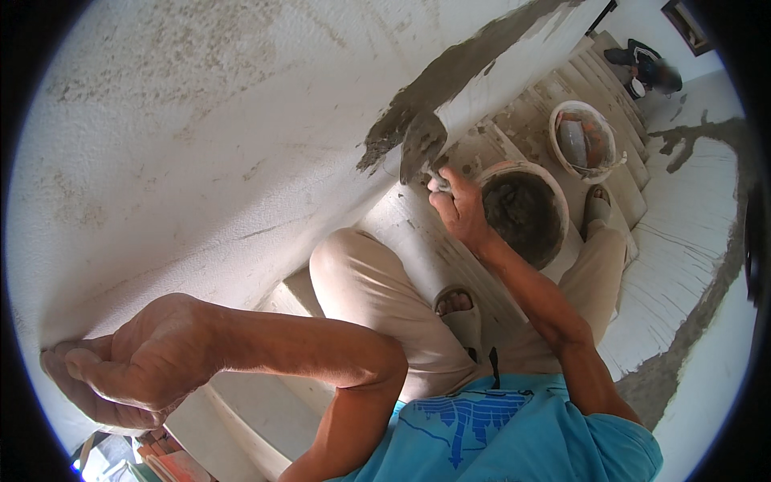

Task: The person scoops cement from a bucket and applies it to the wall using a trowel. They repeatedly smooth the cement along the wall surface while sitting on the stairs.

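Step in hand, as judged: laying grey mortar along the foot of the white plastered wall (185, 120) beside the stair.

Right hand (459, 207): fingers wrapped shut around the handle of a steel pointed trowel (422, 143), blade coated in wet grey mortar. Blade lies flat against the wall at the lower end of a dark grey mortar band (450, 76), which runs from the blade up toward 1 o'clock along the wall's base.

Left hand (128, 373): at 8 o'clock of the view, palm and flat, spread fingers pressed on the wall, holding nothing; it looks like a brace for balance.

Round pale bucket of dark grey mortar (526, 213): sits on a pale concrete stair tread (418, 233), just beside the right hand at its 3 o'clock. A second white bucket holding tools (585, 138) stands on a tread further on, toward 1 o'clock.

Person sits on the stairs, beige trousers, sandalled foot (458, 309) on a tread.

Next move, judged: the band ends at the blade; extending it calls for steady pressure with a shallow blade angle, and a reload from the near bucket once the blade runs thin.
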A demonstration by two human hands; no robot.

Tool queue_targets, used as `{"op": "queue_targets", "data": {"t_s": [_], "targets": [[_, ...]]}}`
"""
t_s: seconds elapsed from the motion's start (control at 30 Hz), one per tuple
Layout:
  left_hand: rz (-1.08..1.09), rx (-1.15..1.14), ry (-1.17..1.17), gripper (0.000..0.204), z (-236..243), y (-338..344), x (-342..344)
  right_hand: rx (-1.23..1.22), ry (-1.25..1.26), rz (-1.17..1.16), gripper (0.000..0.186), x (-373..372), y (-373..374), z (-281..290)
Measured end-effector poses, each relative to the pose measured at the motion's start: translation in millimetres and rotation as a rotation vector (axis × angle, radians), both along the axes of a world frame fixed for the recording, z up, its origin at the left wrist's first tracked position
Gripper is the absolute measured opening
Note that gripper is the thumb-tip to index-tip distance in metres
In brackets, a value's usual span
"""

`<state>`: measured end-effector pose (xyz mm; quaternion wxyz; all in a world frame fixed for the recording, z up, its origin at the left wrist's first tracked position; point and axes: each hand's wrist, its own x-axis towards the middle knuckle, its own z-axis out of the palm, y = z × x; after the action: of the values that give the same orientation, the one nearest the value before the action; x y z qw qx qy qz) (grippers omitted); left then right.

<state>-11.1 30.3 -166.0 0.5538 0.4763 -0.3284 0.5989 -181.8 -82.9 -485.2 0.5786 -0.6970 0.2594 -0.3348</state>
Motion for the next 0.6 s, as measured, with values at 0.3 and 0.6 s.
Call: {"op": "queue_targets", "data": {"t_s": [0.3, 0.6], "targets": [[-0.025, 0.031, -0.044, 0.017, 4.8, 7.1, 8.3, -0.027, 0.103, 0.031, 0.019, 22.3, 7.3, -24.3], [0.009, 0.022, -0.045, 0.021, 4.2, 11.6, 10.5, 0.118, 0.003, 0.014, 0.019, 7.1, 12.9, -6.1]]}}
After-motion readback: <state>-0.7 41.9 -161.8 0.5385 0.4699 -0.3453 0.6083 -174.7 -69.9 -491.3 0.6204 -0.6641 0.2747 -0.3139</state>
